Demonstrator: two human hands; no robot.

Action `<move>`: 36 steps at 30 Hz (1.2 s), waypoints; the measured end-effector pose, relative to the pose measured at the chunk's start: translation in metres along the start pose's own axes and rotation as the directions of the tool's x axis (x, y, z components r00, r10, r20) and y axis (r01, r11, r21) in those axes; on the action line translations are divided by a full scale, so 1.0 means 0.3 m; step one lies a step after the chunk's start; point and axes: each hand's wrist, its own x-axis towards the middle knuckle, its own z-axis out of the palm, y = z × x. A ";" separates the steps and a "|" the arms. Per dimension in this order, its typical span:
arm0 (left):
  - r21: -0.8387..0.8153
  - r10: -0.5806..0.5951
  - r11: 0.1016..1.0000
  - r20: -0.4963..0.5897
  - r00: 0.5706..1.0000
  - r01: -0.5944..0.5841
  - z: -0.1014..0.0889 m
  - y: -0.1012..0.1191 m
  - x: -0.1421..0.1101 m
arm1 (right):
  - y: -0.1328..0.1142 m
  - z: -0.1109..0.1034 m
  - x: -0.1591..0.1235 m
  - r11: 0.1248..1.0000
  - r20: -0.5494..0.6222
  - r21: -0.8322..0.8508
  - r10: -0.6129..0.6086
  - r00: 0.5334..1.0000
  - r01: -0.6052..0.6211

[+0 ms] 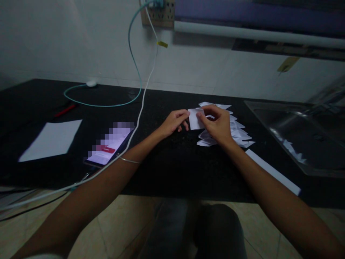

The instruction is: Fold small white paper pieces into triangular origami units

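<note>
A small white piece of paper is held up between my two hands above the black counter. My left hand pinches its left edge between thumb and fingers. From the other side my right hand grips it, thumb on the near face and fingers behind. Just behind and under my right hand lie several folded white paper pieces with pointed ends, stacked in a row. My right hand and the held paper hide part of that row.
A white paper sheet and a lit phone lie at left. A white cable crosses over my left forearm. A white paper strip rests beside my right forearm. The metal sink at right holds paper scraps.
</note>
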 end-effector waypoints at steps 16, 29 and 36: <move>0.019 0.054 0.998 -0.017 0.998 -0.054 -0.009 0.001 -0.001 | 0.035 0.012 -0.006 0.999 0.022 -0.039 -0.011 1.000 0.012; -0.080 -0.060 0.995 -0.083 0.995 0.053 -0.005 0.019 -0.005 | 0.026 0.005 -0.017 0.934 0.069 -0.167 -0.310 0.948 0.317; -0.119 -0.071 0.992 -0.173 0.982 0.051 0.000 0.034 -0.017 | 0.028 -0.016 -0.016 0.763 0.273 -0.209 -0.555 0.786 0.611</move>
